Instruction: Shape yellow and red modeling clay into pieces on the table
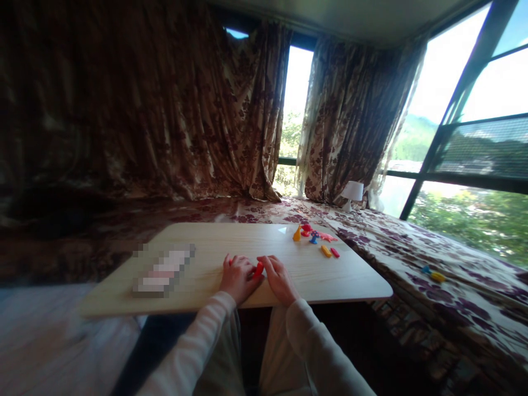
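Note:
My left hand (237,278) and my right hand (278,278) rest close together near the front edge of a light wooden table (198,242). Between their fingertips sits a small red toy piece (258,269), pinched by both hands with the fingers curled. Farther back on the right of the table lies a cluster of small plastic toys (313,234): an orange one, red ones, a blue one. Beside them lie a yellow piece (325,251) and a red piece (335,252).
A blurred-out flat object (163,270) lies on the table's left side. Floral bedding (412,247) surrounds the table, with a yellow and blue toy (434,274) on it at right. A small white lamp (352,194) stands by the curtains and windows.

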`<state>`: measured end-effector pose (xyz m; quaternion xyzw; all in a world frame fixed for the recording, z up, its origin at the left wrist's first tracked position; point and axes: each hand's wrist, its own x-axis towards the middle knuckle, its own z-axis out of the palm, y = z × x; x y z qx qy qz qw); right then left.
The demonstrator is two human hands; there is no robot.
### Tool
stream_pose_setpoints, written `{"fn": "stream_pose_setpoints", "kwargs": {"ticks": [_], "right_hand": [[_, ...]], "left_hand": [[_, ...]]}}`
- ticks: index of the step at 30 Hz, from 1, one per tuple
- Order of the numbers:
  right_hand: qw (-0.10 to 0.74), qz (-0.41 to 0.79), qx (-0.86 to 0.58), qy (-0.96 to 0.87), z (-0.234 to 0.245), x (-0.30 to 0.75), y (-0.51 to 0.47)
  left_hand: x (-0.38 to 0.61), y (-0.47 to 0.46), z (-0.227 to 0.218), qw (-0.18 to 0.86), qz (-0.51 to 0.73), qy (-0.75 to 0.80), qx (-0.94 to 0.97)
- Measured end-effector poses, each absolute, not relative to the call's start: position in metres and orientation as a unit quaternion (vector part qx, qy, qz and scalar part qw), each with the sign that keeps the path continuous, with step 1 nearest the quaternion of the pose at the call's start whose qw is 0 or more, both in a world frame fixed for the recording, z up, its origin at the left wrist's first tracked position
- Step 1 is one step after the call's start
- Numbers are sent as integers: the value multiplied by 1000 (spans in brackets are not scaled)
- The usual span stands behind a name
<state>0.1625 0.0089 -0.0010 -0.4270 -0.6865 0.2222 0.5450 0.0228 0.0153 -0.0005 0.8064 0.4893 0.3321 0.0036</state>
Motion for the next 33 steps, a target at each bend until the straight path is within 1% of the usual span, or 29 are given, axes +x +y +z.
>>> {"fn": "stream_pose_setpoints", "kwargs": {"ticks": [7, 13, 18, 33], "right_hand": [[552, 236, -413, -685, -2, 163, 8], [552, 252, -398, -688, -5, 162, 9], [560, 248, -402, -681, -9, 162, 12], [556, 248, -424, -670, -5, 164, 13]], "left_hand": [[24, 12, 3, 15, 327, 489, 809], [26, 11, 6, 23, 299, 492, 817], [25, 12, 6, 13, 289, 521, 803], [25, 16, 0, -25, 274, 518, 810]]}}
